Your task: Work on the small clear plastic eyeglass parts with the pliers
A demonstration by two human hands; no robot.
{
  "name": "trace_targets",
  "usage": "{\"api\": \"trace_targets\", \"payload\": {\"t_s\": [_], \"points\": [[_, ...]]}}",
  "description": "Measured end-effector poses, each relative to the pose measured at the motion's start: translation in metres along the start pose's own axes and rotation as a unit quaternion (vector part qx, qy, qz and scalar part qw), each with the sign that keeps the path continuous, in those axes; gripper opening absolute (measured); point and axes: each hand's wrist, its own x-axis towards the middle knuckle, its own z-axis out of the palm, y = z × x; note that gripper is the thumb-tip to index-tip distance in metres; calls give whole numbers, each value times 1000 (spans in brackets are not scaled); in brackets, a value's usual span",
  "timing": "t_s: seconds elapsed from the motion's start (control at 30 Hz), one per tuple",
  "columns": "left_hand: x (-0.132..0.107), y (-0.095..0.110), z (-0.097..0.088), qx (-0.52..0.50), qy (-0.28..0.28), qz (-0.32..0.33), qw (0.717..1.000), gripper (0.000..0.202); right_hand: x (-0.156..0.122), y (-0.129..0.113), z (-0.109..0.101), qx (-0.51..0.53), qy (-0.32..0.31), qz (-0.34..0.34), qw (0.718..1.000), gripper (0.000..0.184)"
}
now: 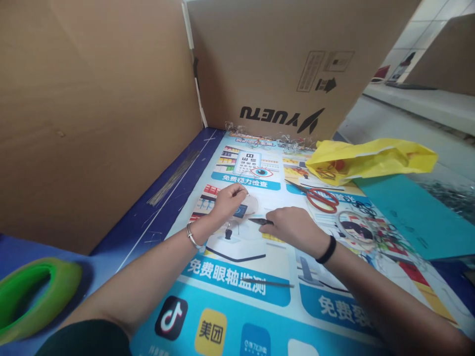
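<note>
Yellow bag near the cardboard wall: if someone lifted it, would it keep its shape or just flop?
Probably flop: the yellow bag lies crumpled and creased, like thin plastic film. It likely weighs little for its size, since it looks mostly flat. A reddish patch shows at one end; if that is contents, it might slide when tilted.

The left edge cuts off the green ring (33,296). The right hand (293,227) hides most of a dark tool (260,221). Whether the left hand (230,198) pinches anything is unclear.
</note>
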Motion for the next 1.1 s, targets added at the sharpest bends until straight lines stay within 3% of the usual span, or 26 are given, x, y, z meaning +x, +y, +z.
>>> {"api": "trace_targets", "payload": {"t_s": [0.17,0.53,0.83,1.1], "points": [[-1,2,3,-49,37,-27,998,17,2,8,-2,38,-34,-9,999,47],[-2,6,5,-141,38,-66,987,22,41,-19,-18,30,-83,-51,995,51],[-1,-2,4,-170,19,-58,984,23,36,-40,-25,9,-44,-28,999,39],[2,3,1,-218,-5,-77,973,28,28,-34,-19,-8,-23,-29,999,38]]}}
